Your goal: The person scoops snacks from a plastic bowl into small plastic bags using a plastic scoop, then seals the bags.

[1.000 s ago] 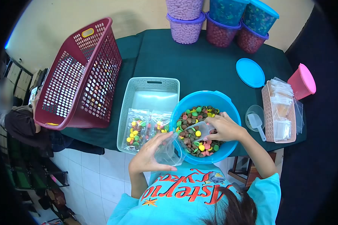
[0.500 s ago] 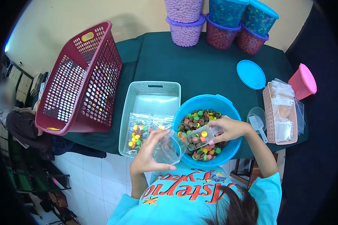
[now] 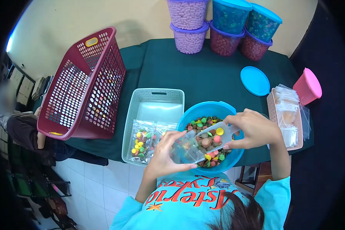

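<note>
My left hand (image 3: pixel 163 159) is wrapped around a clear plastic bag (image 3: pixel 183 150), its mouth held open toward the right. In my right hand (image 3: pixel 253 128) is a translucent scoop (image 3: pixel 227 132) loaded with brown, pink, green and yellow button-shaped candies (image 3: pixel 207 143). The scoop is tilted, its front edge at the bag's mouth. Both are over the blue basin (image 3: pixel 238 155), which holds many more of these candies. Left of it, a pale green tray (image 3: pixel 131 109) contains filled clear bags (image 3: pixel 141 142), partly behind my left hand.
A maroon laundry basket (image 3: pixel 97 88) stands at the left, near another person (image 3: pixel 23 130). Stacked tubs (image 3: pixel 189 40) line the wall. On the right are a blue lid (image 3: pixel 255 81), a pink basket (image 3: pixel 273 111) of clear bags and a pink container (image 3: pixel 308 87).
My right hand has lifted the loaded scoop out of the candies and brought it to the bag's mouth. My left hand has shifted slightly right with the bag.
</note>
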Demonstrator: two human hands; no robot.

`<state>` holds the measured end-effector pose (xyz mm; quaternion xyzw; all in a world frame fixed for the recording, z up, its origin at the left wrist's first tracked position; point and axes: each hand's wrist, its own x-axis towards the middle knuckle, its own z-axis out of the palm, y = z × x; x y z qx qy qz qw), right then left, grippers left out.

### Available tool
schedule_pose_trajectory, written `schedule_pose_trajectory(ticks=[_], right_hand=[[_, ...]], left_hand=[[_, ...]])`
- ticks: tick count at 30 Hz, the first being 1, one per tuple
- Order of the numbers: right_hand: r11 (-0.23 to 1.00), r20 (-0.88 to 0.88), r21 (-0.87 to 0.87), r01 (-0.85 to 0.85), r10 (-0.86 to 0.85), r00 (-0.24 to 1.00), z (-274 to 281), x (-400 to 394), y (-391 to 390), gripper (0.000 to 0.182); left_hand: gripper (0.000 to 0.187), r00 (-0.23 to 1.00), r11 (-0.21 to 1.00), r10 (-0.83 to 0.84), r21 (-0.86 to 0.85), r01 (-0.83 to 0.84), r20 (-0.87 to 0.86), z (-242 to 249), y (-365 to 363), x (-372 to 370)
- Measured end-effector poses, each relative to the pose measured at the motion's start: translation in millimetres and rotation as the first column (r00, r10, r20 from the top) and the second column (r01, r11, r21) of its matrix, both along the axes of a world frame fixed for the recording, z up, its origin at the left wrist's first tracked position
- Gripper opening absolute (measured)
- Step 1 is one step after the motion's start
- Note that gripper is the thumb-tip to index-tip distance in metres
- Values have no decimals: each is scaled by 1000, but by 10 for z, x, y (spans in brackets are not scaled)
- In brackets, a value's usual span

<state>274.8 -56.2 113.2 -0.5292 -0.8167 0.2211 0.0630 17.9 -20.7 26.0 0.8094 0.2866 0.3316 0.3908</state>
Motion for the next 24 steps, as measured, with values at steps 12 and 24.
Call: schedule_pose_trajectory(ticks=[12, 24], right_hand=[[974, 302, 215, -66, -3, 953, 203, -363, -225, 35], [884, 436, 460, -83, -144, 888, 284, -561, -457, 36]], left_hand=[[82, 999, 998, -8, -55, 5, -54, 14, -135, 174], [82, 999, 991, -37, -131, 32, -31, 54, -184, 103]])
